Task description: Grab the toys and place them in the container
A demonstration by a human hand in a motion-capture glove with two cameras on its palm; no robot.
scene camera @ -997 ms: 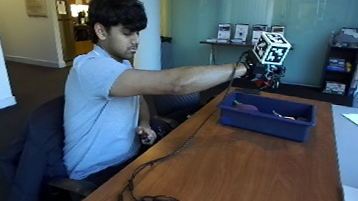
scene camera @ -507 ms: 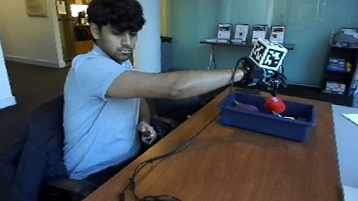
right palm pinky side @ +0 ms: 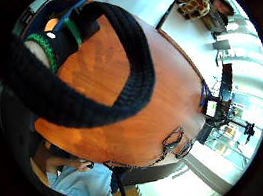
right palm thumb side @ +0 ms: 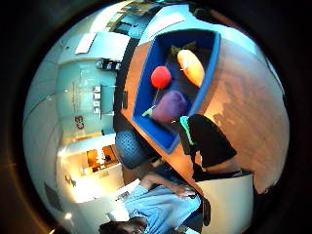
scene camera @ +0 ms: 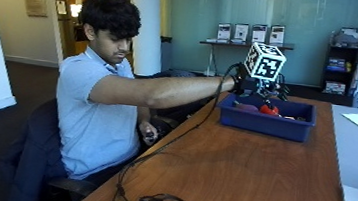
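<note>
Outside view: my grip (scene camera: 255, 86) hovers above the bin (scene camera: 265, 122) on the desk (scene camera: 238, 177); spread or not, I cannot tell. Toys (right palm thumb side: 170, 105) inside look soft, light; take their middles.

Black strap (right palm pinky side: 129, 52) over wooden table (right palm pinky side: 140, 117)

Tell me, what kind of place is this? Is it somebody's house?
Probably not a house. It looks like an office or university lobby: a long wooden table, a big glass wall with lettering, and a display shelf of framed signs behind. The blue container of toys sits on the table.
</note>
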